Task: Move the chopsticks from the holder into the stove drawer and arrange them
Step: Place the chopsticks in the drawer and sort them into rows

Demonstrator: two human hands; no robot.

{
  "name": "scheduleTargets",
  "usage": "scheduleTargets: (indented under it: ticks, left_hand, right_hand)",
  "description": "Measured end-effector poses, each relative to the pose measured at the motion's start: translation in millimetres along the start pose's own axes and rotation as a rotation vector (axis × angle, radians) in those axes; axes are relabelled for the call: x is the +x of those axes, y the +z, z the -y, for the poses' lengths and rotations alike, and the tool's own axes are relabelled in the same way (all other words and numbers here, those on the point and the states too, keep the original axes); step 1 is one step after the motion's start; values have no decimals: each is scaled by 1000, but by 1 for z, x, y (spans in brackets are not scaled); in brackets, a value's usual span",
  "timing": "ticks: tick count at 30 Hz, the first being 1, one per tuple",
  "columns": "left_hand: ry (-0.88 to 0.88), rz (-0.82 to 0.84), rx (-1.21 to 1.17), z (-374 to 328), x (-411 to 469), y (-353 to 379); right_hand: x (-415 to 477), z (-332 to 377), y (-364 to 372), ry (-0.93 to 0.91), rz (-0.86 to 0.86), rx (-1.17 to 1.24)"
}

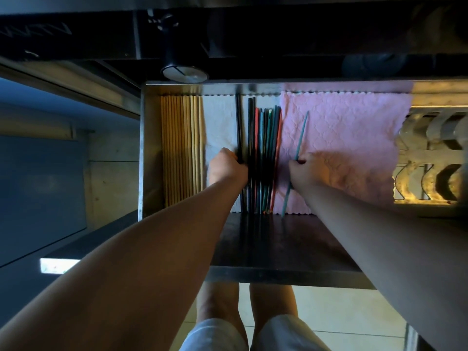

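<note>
In the open drawer [149,148] our left hand [228,165] grips a black chopstick [238,127] just left of the coloured bundle [264,153], while our right hand [307,171] pinches a teal chopstick [301,138] over the pink cloth [354,135], right of the bundle.

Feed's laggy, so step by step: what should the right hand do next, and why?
Probably slide the teal chopstick left against the coloured bundle, straightening it. The right hand pinches it; it lies slanted, alone on the pink cloth, the rest roughly parallel. The left hand holds a black chopstick.
</note>
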State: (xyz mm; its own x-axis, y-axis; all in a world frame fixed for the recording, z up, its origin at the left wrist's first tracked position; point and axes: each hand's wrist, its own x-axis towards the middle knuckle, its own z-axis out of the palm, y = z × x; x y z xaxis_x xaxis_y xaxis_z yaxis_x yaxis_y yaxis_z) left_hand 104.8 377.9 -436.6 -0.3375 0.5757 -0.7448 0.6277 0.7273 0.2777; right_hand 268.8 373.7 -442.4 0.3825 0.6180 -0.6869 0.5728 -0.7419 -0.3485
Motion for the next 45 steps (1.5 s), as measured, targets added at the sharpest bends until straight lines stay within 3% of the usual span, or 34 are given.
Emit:
scheduleTargets:
  ticks: [9, 15, 20, 30, 35, 40, 45]
  left_hand:
    - [-89, 64, -52, -11, -3, -4]
    - [-81, 49, -155, -4, -7, -7]
    - [-109, 7, -271, 7, -10, -13]
    - [-252, 199, -574, 7, -9, -21]
    - [-140, 172, -436, 8, -5, -17]
    - [-148, 95, -289, 4, -3, -12]
    - [-175, 92, -286, -2, -5, -11]
  right_hand:
    - [-2, 7, -3, -163, -116, -90]
    - [-18, 28, 19, -323, 23, 60]
    - [-27, 49, 34, -383, 120, -109]
    - [-25, 69, 44, -374, -12, -389]
    - [-20, 72, 46, -323, 20, -343]
    - [-15, 70, 41, -328, 31, -209]
    - [-17, 71, 41, -327, 12, -187]
